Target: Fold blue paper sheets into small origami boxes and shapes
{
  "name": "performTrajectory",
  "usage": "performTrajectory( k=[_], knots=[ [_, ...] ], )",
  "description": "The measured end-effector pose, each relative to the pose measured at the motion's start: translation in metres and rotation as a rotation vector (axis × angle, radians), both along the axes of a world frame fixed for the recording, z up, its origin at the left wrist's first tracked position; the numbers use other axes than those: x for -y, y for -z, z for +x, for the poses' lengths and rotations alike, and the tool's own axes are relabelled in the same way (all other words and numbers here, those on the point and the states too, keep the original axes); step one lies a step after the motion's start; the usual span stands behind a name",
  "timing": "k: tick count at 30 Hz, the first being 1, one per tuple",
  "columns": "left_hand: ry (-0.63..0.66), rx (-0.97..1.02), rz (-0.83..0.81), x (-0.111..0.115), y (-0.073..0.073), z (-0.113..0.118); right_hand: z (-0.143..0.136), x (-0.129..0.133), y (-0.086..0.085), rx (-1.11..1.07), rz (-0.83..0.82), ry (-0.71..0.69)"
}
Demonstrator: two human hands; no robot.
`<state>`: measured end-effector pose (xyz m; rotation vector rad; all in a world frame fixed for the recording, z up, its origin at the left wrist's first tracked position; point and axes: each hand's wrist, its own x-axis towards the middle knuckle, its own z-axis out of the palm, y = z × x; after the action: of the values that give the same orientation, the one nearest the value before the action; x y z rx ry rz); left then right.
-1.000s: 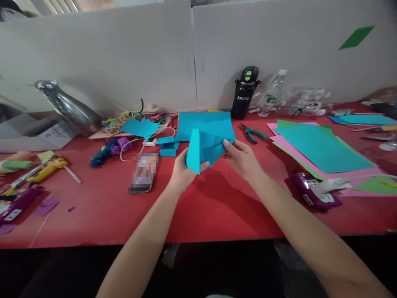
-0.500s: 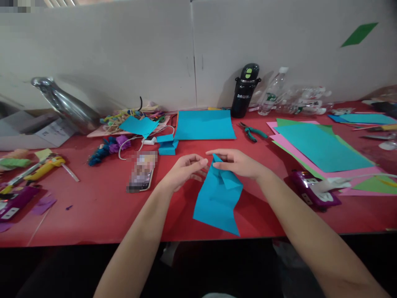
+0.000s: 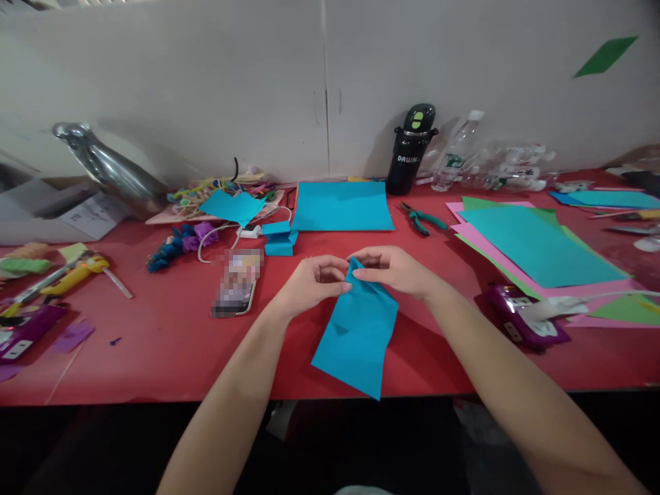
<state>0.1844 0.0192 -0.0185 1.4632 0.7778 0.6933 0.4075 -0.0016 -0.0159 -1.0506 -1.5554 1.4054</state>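
Note:
A creased blue paper (image 3: 358,337) hangs at a slant in front of me over the red table, its pointed top between my hands. My right hand (image 3: 394,270) pinches that top with thumb and fingers. My left hand (image 3: 320,280) grips the left side of the same tip, thumb in front and fingers curled behind. The paper's lower end spreads toward the table's front edge. A small folded blue paper (image 3: 280,238) stands beyond my left hand, near a phone (image 3: 237,283).
Flat blue sheets (image 3: 343,206), green-handled pliers (image 3: 423,218) and a black bottle (image 3: 410,151) lie or stand behind. Coloured sheets (image 3: 541,247) and a purple power strip (image 3: 526,320) are right; a yellow glue gun (image 3: 77,275) and metal jug (image 3: 111,168) are left.
My left hand has closed in on the paper's tip and now grips it. The paper's lower end has swung left and slightly nearer to me. The view has shifted slightly.

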Motion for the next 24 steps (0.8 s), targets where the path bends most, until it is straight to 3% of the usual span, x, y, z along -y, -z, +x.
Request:
performTrajectory(
  k=[5, 11, 18, 24],
  knots=[
    [-0.029, -0.018, -0.036, 0.003, -0.004, 0.002, 0.0, 0.002, -0.002, 0.004, -0.003, -0.069],
    [-0.16, -0.017, -0.033, 0.004, -0.004, 0.008, 0.0, 0.001, -0.001, 0.099, 0.087, -0.097],
    [-0.177, -0.04, -0.025, 0.004, -0.004, 0.01, 0.001, 0.0, 0.0, 0.147, 0.113, -0.113],
    [-0.195, -0.027, -0.015, 0.003, -0.002, 0.009, -0.001, 0.002, -0.004, 0.069, 0.017, 0.002]
  ],
)
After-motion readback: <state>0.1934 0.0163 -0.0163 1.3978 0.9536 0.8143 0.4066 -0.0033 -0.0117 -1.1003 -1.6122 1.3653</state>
